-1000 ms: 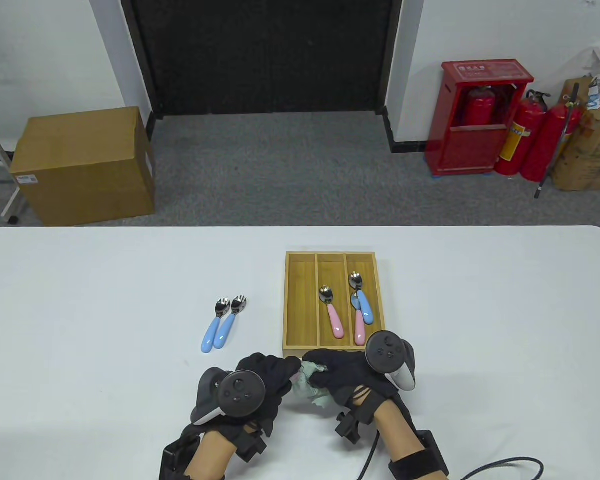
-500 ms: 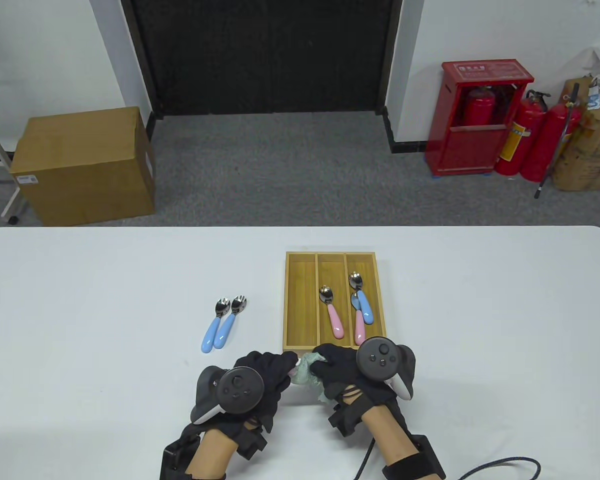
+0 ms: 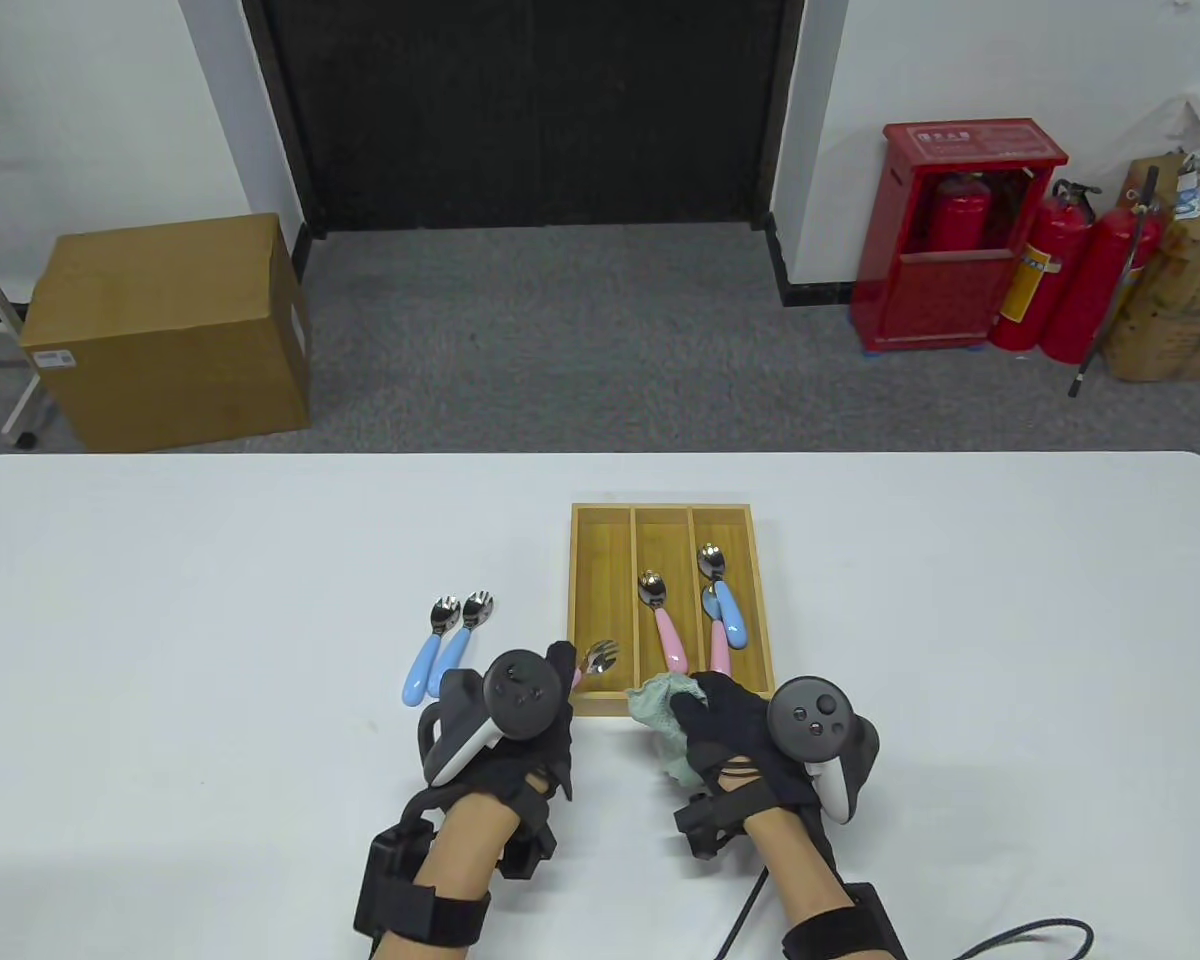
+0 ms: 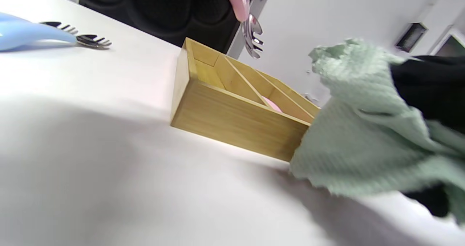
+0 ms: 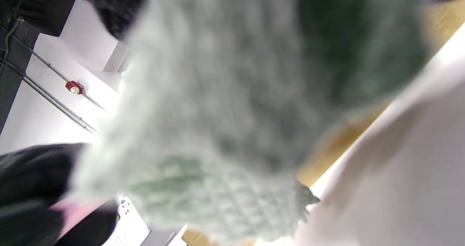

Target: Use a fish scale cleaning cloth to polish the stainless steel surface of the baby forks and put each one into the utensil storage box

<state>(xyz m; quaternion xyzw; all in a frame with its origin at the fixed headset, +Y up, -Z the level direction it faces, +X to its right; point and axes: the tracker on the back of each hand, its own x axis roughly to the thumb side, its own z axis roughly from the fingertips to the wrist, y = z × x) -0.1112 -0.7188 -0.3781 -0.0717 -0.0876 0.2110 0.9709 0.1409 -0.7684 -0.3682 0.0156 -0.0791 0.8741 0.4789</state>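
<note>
My left hand [image 3: 550,690] pinches a pink-handled baby fork [image 3: 596,660] by its handle, the steel tines hanging over the near end of the wooden storage box's [image 3: 600,520] left compartment. In the left wrist view the fork [image 4: 250,31] hangs above the box [image 4: 232,119]. My right hand [image 3: 710,715] grips the green cleaning cloth [image 3: 660,710] against the box's near wall; the cloth [image 5: 225,111] fills the right wrist view. A pink fork [image 3: 665,620] lies in the middle compartment. A blue fork [image 3: 725,595] and a pink one [image 3: 717,640] lie in the right compartment.
Two blue-handled forks [image 3: 445,640] lie side by side on the white table [image 3: 210,600], left of the box and just beyond my left hand. A cardboard box [image 3: 165,330] and fire extinguishers [image 3: 1050,280] stand on the floor past the table's far edge.
Both hands were together, rubbing the fork in the cloth. They have parted: the left carried the fork forward over the box, the right moved right and forward with the cloth.
</note>
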